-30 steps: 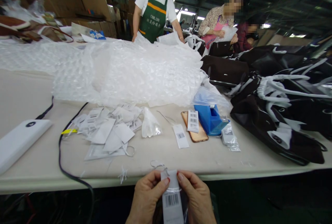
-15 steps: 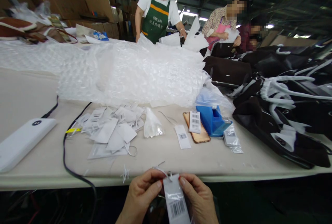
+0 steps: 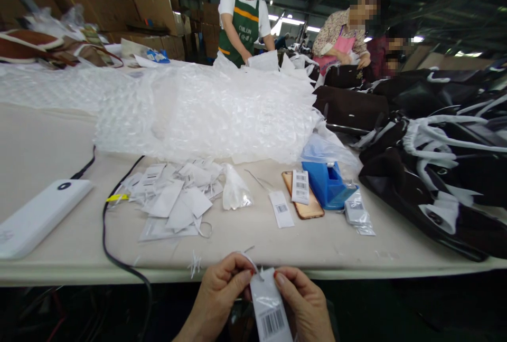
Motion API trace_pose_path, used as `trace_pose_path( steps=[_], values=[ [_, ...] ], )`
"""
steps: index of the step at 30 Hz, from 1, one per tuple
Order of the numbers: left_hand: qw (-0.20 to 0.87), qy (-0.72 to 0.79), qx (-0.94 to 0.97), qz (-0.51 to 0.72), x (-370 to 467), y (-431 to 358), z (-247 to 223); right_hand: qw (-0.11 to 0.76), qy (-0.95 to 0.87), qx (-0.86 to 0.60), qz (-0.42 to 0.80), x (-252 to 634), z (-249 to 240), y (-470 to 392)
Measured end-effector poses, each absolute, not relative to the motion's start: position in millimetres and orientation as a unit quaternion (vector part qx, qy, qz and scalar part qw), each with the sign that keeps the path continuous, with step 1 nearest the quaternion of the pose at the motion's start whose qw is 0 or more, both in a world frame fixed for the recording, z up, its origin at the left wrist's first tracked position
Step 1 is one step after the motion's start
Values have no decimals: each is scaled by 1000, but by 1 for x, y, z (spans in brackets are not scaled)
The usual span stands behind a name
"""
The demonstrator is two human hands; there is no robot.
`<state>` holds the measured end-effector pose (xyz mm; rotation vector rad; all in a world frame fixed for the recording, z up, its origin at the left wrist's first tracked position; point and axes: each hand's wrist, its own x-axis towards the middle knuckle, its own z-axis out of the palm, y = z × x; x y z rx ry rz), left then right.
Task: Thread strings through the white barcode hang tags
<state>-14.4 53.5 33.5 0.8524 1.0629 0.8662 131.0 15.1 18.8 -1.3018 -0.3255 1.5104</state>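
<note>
Both of my hands hold a white barcode tag (image 3: 270, 307) just below the table's front edge. My left hand (image 3: 219, 294) pinches the tag's top left corner, where a thin white string loops out. My right hand (image 3: 303, 305) grips the tag's right edge with thumb and fingers. On the table just ahead lies a heap of white tags (image 3: 174, 199), a small clear plastic bag (image 3: 234, 190), and a single barcode tag (image 3: 281, 208).
A gold phone (image 3: 304, 206) with a tag on it lies beside a blue tape dispenser (image 3: 327, 183). A white power bank (image 3: 37, 217) with a black cable (image 3: 109, 257) sits left. Bubble wrap (image 3: 206, 110) covers the middle; dark bags (image 3: 435, 173) pile right. Three people work at the far side.
The tag has tilted and dropped slightly lower between my hands. The view has shifted a little. The person in the green apron has turned and lifted white sheets.
</note>
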Motion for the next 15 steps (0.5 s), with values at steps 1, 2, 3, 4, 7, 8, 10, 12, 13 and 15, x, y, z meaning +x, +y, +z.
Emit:
trace_pose_path(
  steps=[1,2,3,4,7,8,10,12,13,15],
  values=[
    [684,479,375,403,-14,53,33,533,-133,-548,631,131,18,15],
    [675,486,366,417,-14,52,32,534,-129,-549,629,131,18,16],
    [669,494,357,425,-13,50,31,536,-125,-549,629,131,17,16],
    [668,503,350,423,-13,48,30,535,-123,-548,631,131,17,16],
    [691,522,321,383,-10,42,26,535,-131,-548,629,129,18,17],
    [699,523,308,377,-9,40,25,538,-137,-550,624,128,19,17],
    [711,522,275,383,-5,39,26,547,-145,-559,606,125,23,17],
    [709,525,253,396,-2,41,29,558,-147,-567,588,122,26,17],
    [705,527,249,404,-2,42,30,563,-145,-570,581,121,27,17],
    [688,534,254,421,-2,45,31,563,-141,-570,582,119,28,18]
  ],
)
